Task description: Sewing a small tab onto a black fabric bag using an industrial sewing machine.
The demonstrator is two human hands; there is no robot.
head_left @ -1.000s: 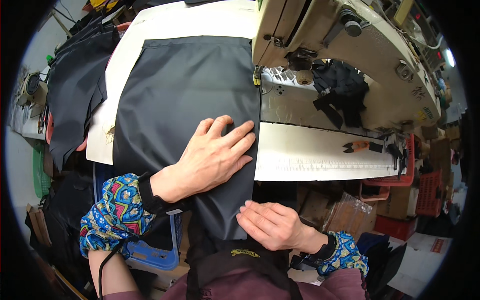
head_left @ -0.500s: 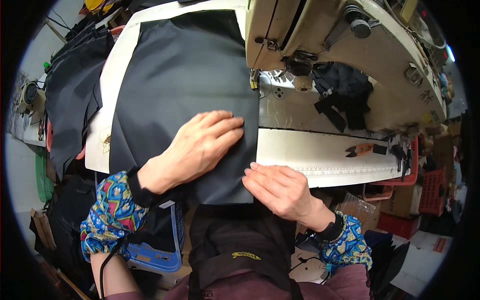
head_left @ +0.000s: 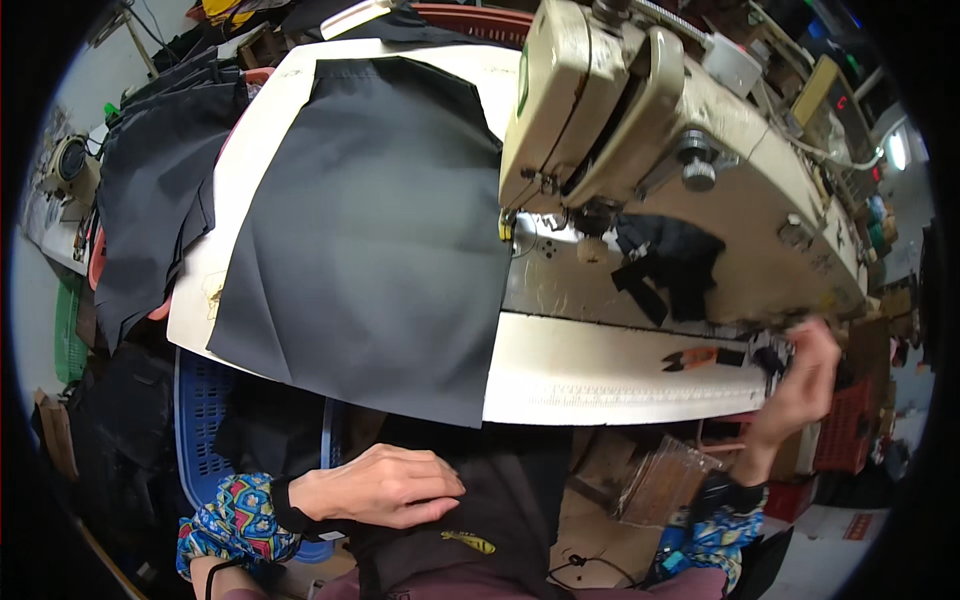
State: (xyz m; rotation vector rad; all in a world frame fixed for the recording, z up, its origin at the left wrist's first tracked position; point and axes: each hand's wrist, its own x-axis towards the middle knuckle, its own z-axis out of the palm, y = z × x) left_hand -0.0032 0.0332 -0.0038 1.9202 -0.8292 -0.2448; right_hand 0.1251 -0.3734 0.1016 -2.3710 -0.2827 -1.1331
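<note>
A large dark grey fabric panel (head_left: 365, 245) lies on the white sewing table (head_left: 545, 400), its right edge under the needle area of the cream sewing machine (head_left: 572, 100). Off the table's front edge, my left hand (head_left: 385, 487) rests over the dark apron (head_left: 400, 545), its fingers loosely laid out with nothing visible in them. At the table's right end, my right hand (head_left: 805, 385) is raised beside small black fabric pieces (head_left: 768, 358). Motion smears its fingertips, so whether they hold anything is unclear. Orange-handled thread snips (head_left: 700, 358) lie just left of it.
Dark scraps (head_left: 670, 262) sit beneath the machine arm. More dark panels (head_left: 155, 200) hang in a stack at the left. A blue basket (head_left: 200, 430) stands below the table's left front edge, and a red basket (head_left: 842, 425) is at the right.
Both hands have left the fabric panel. My left hand came back toward my lap; my right hand swung to the table's right end. The view has shifted, showing more of the machine.
</note>
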